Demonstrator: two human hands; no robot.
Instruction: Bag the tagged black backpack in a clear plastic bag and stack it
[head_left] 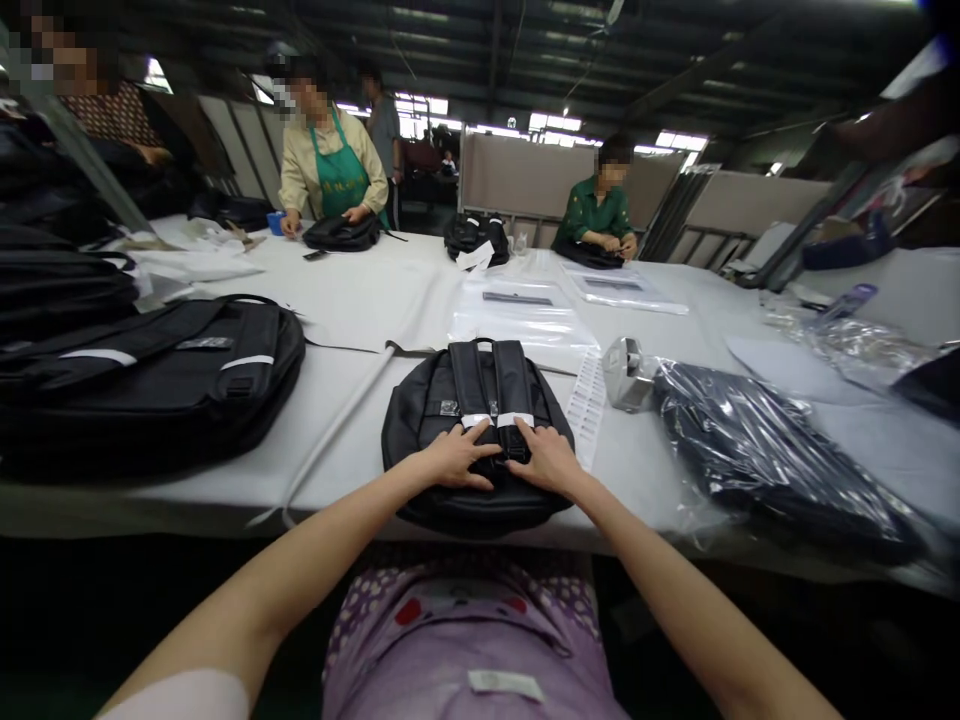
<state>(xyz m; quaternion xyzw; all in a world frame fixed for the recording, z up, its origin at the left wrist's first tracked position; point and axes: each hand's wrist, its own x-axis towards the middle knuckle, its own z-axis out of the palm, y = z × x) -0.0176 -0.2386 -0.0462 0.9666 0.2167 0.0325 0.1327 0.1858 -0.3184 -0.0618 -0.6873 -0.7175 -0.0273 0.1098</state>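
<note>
**Both hands flat on a soft black backpack at the bench edge**

The backpack (pixel 475 440) lies back-side up at lower centre of the frame, on the near edge of the white bench (pixel 360 300), its two shoulder straps (pixel 491 385) running side by side up the middle. It looks like soft, padded synthetic fabric with a slight sheen: light for its size, limp rather than stiff, and likely to sag or fold if lifted by one corner. The surface seems smooth enough to slide easily on the bench cover. Nothing about it looks fragile. The firmest places to take hold would be the straps, the top where they are stitched in, or both rounded sides at once.

The left hand (pixel 454 462) rests palm down on the lower part of the pack, fingers loosely spread, fingertips touching the left strap near its white band (pixel 478 421). The right hand (pixel 550 458) mirrors it, fingers spread and lying over the right strap's lower end. Neither hand is closed around anything; both press or smooth rather than grip.

To the left sits a pile of more black bags (pixel 150 380); to the right, a dark bag in clear plastic (pixel 772 460) and a tape dispenser (pixel 626 372). Other people work at the far side, upper frame.
</note>
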